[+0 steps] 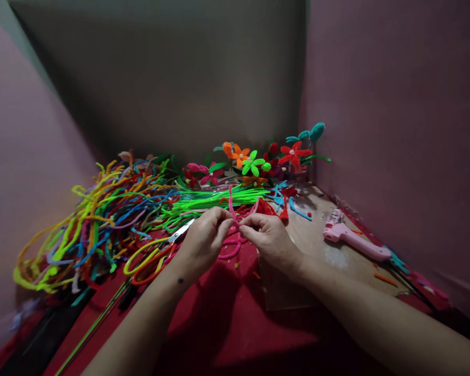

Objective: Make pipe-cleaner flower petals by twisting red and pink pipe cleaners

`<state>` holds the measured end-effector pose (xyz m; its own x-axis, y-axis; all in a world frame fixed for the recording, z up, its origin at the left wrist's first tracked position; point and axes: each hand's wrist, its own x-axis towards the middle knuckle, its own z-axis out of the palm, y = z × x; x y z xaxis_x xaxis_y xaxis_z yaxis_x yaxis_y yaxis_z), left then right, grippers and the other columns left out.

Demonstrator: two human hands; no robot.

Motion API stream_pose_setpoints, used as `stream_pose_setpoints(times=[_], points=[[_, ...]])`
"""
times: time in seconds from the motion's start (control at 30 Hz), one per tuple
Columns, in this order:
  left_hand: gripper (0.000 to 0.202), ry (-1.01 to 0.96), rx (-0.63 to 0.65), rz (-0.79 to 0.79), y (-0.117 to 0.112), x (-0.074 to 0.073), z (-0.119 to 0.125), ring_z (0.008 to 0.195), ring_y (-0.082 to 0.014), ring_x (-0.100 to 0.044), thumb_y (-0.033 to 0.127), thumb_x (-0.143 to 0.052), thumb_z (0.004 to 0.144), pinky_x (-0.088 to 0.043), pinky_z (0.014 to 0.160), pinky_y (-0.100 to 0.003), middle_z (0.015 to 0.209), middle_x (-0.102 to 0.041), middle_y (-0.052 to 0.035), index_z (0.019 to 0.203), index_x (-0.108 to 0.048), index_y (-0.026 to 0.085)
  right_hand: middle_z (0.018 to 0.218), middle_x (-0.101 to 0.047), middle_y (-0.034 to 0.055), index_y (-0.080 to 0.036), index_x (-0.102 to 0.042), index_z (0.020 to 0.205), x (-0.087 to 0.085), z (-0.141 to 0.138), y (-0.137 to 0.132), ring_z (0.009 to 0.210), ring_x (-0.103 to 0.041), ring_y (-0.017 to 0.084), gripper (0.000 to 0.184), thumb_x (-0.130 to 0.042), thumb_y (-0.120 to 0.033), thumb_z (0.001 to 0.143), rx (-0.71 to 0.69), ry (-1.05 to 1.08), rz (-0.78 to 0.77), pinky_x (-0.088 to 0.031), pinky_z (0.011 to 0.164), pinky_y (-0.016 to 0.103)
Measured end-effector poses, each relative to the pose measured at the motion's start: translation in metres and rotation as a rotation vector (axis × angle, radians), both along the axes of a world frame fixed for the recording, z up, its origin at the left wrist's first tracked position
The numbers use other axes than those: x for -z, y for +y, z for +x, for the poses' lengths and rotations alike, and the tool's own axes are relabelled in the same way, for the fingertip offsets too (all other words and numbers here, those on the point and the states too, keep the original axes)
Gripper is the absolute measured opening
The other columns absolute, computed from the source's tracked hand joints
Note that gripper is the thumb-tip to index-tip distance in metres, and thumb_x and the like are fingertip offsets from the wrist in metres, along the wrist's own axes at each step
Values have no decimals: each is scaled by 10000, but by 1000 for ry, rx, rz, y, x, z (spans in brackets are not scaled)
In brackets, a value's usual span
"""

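Pinched between the fingertips of both hands is a pink pipe cleaner (231, 196), bent into loops, with one end sticking up. My left hand (206, 234) grips it from the left, thumb against forefinger. From the right, my right hand (271, 240) pinches it close by, the fingertips nearly meeting. More pink loops (231, 255) hang below the fingers over the red cloth; whether they belong to the same piece I cannot tell. Scissors (180, 232) with a yellow handle lie just left of my left hand. A bundle of green pipe cleaners (219, 197) lies behind the hands.
A large heap of mixed pipe cleaners (90, 230) fills the left side. Finished pipe-cleaner flowers (253, 163) stand at the back. On the right, a pink glue gun (356, 241) lies on a brown board (313, 245). Red cloth (219, 313) covers the table. Walls enclose three sides.
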<state>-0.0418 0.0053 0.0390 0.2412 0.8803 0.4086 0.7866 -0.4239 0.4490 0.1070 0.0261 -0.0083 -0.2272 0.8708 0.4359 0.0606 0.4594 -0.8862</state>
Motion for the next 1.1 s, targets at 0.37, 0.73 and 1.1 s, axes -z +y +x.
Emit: stream_pose_setpoints(times=[0.37,0.73,1.1], points=[[177,225,186,132,3,-3,-5,668,-138,-419,197,-417,855,-333,603,-263,685,-498,-12,685,-460,173,600,-563,-8,-142,-591,629,-3,3,-1,589,-495,101,142,-530,-163,756,-64,-68,68,-391,567,223],[196,-100,268,-301,1,-12,-16,629,-100,-429,315,-442,847,-371,573,-234,700,-489,13,746,-503,158,922,-604,91,-181,-638,991,-14,8,-8,895,-506,209,236,-602,-198,758,216,-266,611,-421,794,366],[122,-465,97,-506,-3,-9,-2,517,-113,-544,232,-546,736,-431,521,-239,556,-572,4,656,-545,140,534,-544,-13,-133,-606,592,-29,8,2,511,-444,82,145,-592,-174,730,-85,-343,6,-329,488,219]])
